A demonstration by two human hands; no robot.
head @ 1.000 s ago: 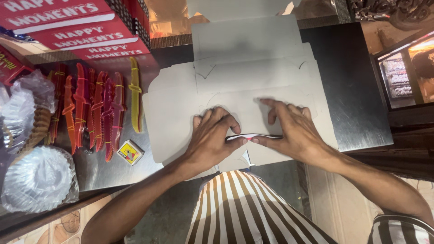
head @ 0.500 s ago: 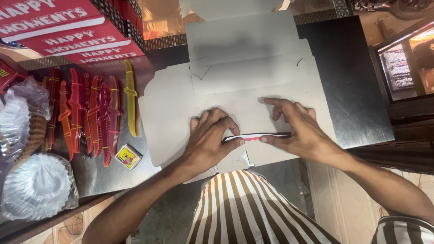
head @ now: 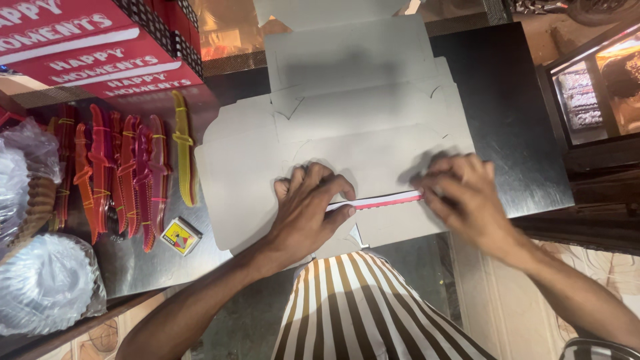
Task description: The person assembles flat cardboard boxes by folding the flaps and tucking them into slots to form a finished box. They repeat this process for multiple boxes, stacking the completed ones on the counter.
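Note:
A flat, unfolded grey cardboard box blank [head: 360, 100] lies on a dark metal counter [head: 507, 127]. Its near flap is folded over, showing a thin white and red edge [head: 387, 201]. My left hand [head: 308, 210] presses down on the left part of that fold, fingers spread and thumb along the edge. My right hand [head: 460, 197] presses on the right end of the same fold, fingers bent over the flap. Neither hand lifts the cardboard off the counter.
Left of the blank lie bundles of red, orange and yellow plastic knives [head: 127, 173] and a small yellow box [head: 180, 236]. Wrapped stacks of paper plates [head: 47, 283] sit at the near left. Red boxes [head: 100, 47] are stacked at the back left; a display case [head: 600, 87] stands right.
My right hand has slid rightward along the folded edge, away from my left hand, exposing more of the red and white strip. My left hand stays pressed in place.

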